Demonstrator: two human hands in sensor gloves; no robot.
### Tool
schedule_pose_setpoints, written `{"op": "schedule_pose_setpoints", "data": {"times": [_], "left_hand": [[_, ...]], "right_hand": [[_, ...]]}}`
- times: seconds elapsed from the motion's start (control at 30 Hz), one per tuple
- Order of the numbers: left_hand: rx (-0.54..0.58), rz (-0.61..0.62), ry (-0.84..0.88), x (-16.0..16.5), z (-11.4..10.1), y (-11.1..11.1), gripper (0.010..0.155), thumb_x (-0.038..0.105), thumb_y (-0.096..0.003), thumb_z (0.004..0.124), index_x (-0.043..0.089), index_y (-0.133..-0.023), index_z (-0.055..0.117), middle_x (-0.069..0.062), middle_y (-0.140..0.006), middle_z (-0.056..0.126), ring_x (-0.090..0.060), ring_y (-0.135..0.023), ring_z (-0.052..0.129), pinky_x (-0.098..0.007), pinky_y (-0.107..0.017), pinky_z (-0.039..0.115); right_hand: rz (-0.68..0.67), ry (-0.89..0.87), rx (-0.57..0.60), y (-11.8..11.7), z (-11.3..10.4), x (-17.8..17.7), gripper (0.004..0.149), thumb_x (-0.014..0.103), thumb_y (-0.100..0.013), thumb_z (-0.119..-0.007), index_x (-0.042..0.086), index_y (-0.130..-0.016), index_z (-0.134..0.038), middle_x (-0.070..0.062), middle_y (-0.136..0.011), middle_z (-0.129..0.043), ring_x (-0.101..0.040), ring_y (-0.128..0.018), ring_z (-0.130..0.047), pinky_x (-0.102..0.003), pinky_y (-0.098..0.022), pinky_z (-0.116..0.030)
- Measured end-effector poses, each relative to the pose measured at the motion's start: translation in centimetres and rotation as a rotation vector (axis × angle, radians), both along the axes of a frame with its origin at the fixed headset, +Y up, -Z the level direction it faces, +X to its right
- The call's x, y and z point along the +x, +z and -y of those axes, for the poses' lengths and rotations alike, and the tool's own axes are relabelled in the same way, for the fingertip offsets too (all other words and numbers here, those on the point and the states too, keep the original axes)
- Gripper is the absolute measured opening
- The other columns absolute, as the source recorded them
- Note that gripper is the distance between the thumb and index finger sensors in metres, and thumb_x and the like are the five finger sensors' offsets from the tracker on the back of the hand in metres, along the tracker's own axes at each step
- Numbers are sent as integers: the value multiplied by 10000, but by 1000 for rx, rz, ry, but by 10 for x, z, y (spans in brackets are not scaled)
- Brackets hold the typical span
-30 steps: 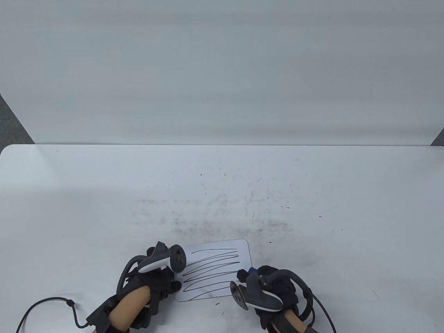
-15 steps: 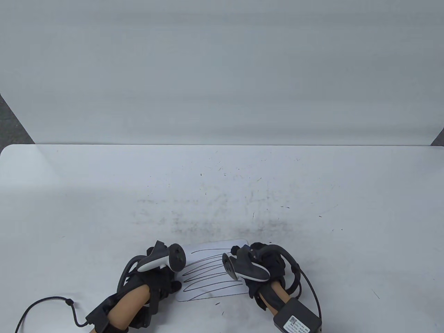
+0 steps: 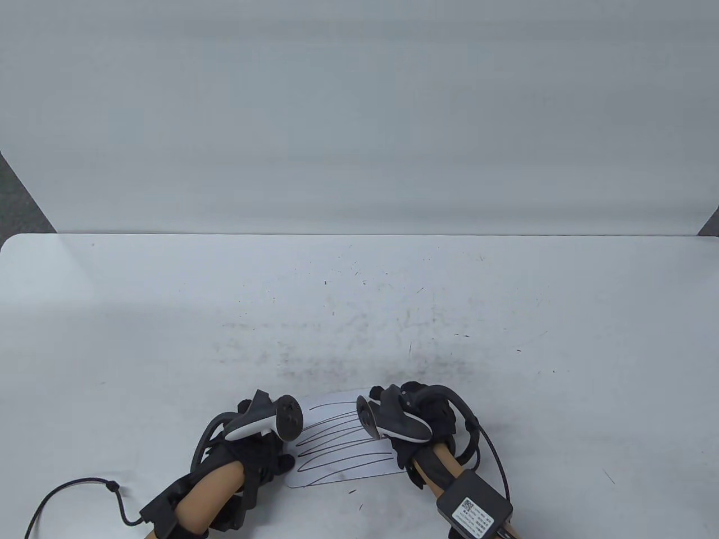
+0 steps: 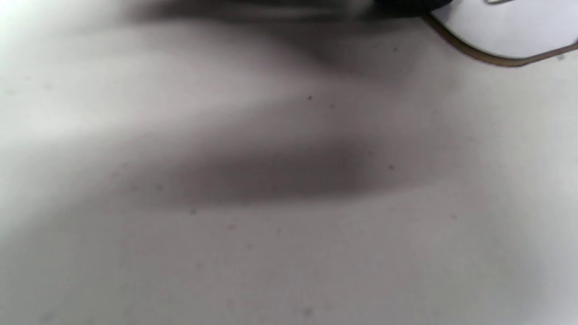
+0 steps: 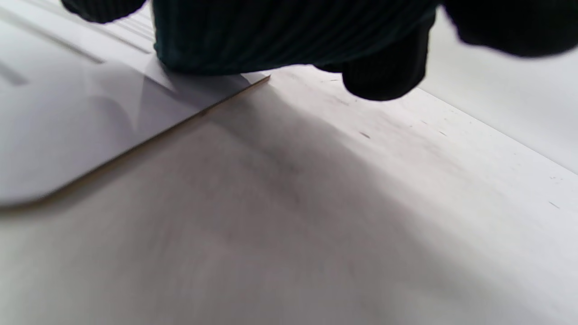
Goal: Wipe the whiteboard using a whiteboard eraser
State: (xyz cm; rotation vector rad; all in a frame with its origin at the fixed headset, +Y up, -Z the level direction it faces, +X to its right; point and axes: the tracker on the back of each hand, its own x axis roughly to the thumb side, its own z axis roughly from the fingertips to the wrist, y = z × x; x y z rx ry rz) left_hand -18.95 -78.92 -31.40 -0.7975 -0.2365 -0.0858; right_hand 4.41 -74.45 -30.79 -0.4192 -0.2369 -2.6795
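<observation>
On whiteboard (image 3: 342, 443) far-right corner | right hand (image 3: 418, 421) pressing eraser (image 5: 289, 40)

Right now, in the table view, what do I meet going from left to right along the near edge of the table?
Cable loop → left hand → whiteboard → right hand → small labelled box on the right forearm.

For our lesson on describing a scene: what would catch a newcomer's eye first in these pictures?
The small whiteboard covered in dark scribbled lines, lying at the table's near edge, stands out first. The black-gloved left hand is at its left edge, and the right hand is over its far right corner. Behind the board, grey smudges stain the table.
</observation>
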Motion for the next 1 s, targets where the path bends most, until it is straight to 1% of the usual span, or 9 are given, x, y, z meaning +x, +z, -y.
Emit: {"op": "schedule_pose_setpoints", "data": {"times": [0.13, 0.2, 0.3, 0.37, 0.47, 0.53, 0.83, 0.9, 1.0], "left_hand": [[-3, -4, 9, 0, 0, 0, 908, 457, -424, 553, 148, -970, -103, -305, -1006, -123, -626, -937, -21, -750, -693, 205], [-5, -3, 13, -1, 0, 0, 907, 459, -426, 550, 149, -969, -107, -305, -1004, -129, -625, -935, -28, -750, -692, 200], [-19, -14, 44, -3, 2, 0, 904, 458, -434, 547, 154, -966, -118, -297, -994, -154, -619, -921, -61, -748, -683, 167], [-22, -16, 47, -3, 2, 0, 907, 456, -434, 551, 158, -965, -121, -294, -991, -162, -615, -918, -70, -747, -681, 160], [-24, -12, 39, -2, 1, 0, 906, 455, -433, 552, 155, -963, -119, -298, -991, -157, -619, -918, -62, -750, -681, 168], [-24, -12, 42, -3, 1, 0, 906, 454, -434, 553, 155, -963, -120, -298, -990, -158, -619, -917, -66, -750, -680, 164], [-21, -13, 38, -2, 1, 0, 907, 457, -432, 550, 149, -962, -118, -304, -989, -157, -627, -916, -61, -754, -679, 169], [-18, -11, 34, -2, 1, 0, 908, 458, -430, 549, 146, -962, -117, -308, -990, -154, -631, -916, -56, -756, -679, 174], [-14, -9, 32, -1, 0, 0, 909, 458, -429, 549, 143, -964, -115, -312, -991, -149, -633, -917, -50, -757, -679, 178]], "right_hand": [[-51, 20, -12, 40, -1, 8, 596, 560, -359, -614, 484, -920, -427, -225, -859, -703, -387, -562, -843, -458, -207, -809], [-65, 27, -20, 54, 0, 13, 597, 561, -359, -615, 485, -920, -428, -226, -861, -702, -388, -563, -843, -459, -209, -808], [-67, 30, -26, 67, 0, 18, 601, 565, -360, -610, 489, -923, -416, -221, -872, -689, -385, -574, -836, -456, -219, -806], [-67, 24, -21, 68, 0, 18, 602, 565, -358, -611, 488, -923, -416, -222, -870, -691, -385, -571, -838, -457, -218, -806], [-55, 21, -41, 60, -1, 16, 596, 563, -367, -608, 488, -925, -414, -220, -876, -686, -385, -579, -832, -459, -226, -802], [-60, 22, -31, 51, -1, 12, 602, 565, -360, -611, 488, -925, -416, -220, -874, -688, -386, -578, -833, -461, -226, -802], [-32, -8, -10, -24, -2, -10, 593, 562, -359, -614, 497, -917, -425, -213, -868, -700, -385, -574, -837, -464, -225, -800], [-22, -23, -11, -38, -2, -15, 590, 561, -359, -615, 500, -915, -428, -215, -867, -699, -386, -572, -837, -464, -225, -800], [-28, -34, -6, -49, -2, -19, 591, 559, -359, -617, 499, -916, -429, -218, -866, -699, -389, -571, -837, -467, -222, -799]]}}
